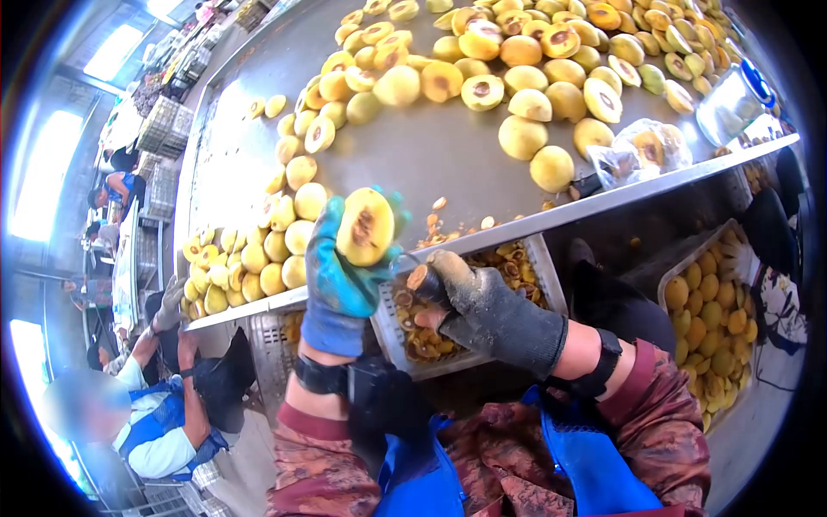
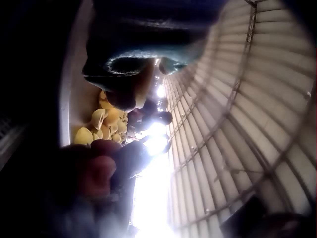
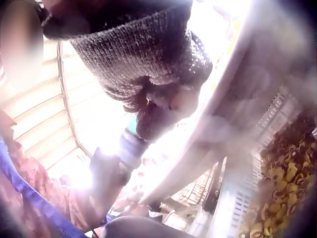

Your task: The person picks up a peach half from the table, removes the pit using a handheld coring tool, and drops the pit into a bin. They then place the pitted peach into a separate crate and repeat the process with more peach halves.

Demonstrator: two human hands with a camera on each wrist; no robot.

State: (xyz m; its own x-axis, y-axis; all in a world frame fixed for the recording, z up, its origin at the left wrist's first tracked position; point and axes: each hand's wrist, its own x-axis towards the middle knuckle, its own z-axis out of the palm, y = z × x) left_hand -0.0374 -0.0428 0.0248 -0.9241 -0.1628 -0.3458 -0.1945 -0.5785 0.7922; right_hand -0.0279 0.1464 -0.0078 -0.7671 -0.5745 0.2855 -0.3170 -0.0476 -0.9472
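The left hand (image 1: 345,271), in a teal and blue glove, holds up a halved yellow fruit (image 1: 366,227), its cut face with a brown, rough centre turned to the head view. Just to the right, the right hand (image 1: 500,314), in a dark grey glove, grips a tool by its dark handle (image 1: 427,283); a thin curved metal end reaches toward the left hand. In the left wrist view the left glove (image 2: 143,49) is dark and the fruit mostly hidden. In the right wrist view the knitted glove (image 3: 148,69) has curled fingers, and its tool cannot be made out.
Halved fruits (image 1: 521,77) lie across the metal table (image 1: 422,146), with more piled at its left edge. Below the edge stands a crate (image 1: 390,336) of scraps. Right are a clear bag (image 1: 616,164), a metal can (image 1: 726,108) and a fruit crate (image 1: 668,297). Another person (image 1: 164,426) sits left.
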